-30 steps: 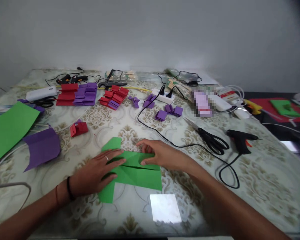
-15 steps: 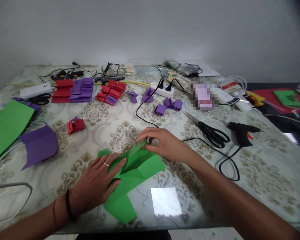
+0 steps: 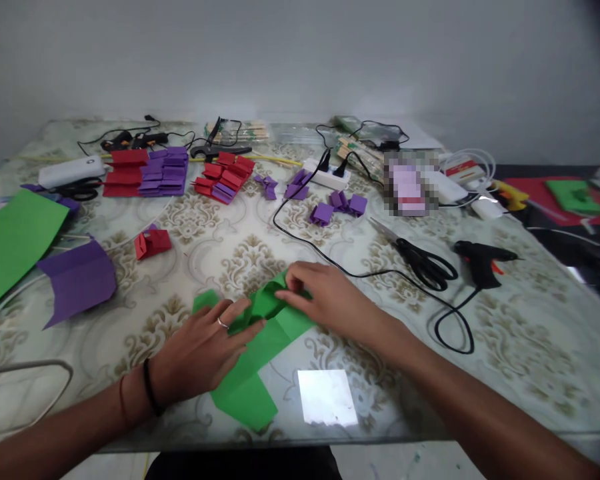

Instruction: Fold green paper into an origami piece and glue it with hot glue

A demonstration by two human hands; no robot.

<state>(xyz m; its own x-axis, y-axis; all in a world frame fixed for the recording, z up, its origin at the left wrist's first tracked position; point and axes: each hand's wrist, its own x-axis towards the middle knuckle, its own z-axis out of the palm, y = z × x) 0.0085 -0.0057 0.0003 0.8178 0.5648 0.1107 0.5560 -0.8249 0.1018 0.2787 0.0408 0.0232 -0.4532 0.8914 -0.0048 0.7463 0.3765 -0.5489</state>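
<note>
A sheet of green paper point(image 3: 253, 360), creased and partly folded, lies on the table in front of me. One flap stands up along its far side, between my hands. My left hand point(image 3: 205, 343), with a ring on one finger, grips the paper's left part, its fingers bent over the raised fold. On the far right edge my right hand point(image 3: 325, 293) pinches the flap with fingers and thumb. The undersides of both sets of fingertips are partly hidden.
Black scissors point(image 3: 420, 260) and a glue gun point(image 3: 483, 260) with its cord lie to the right. Purple paper point(image 3: 80, 277) and another green sheet point(image 3: 17, 243) are at left. Folded red and purple pieces point(image 3: 147, 173) and a power strip point(image 3: 325, 175) sit farther back.
The raised green flap has been bent over and curls more between my hands. My right hand has shifted slightly right and down; my left fingers have moved a little to the right.
</note>
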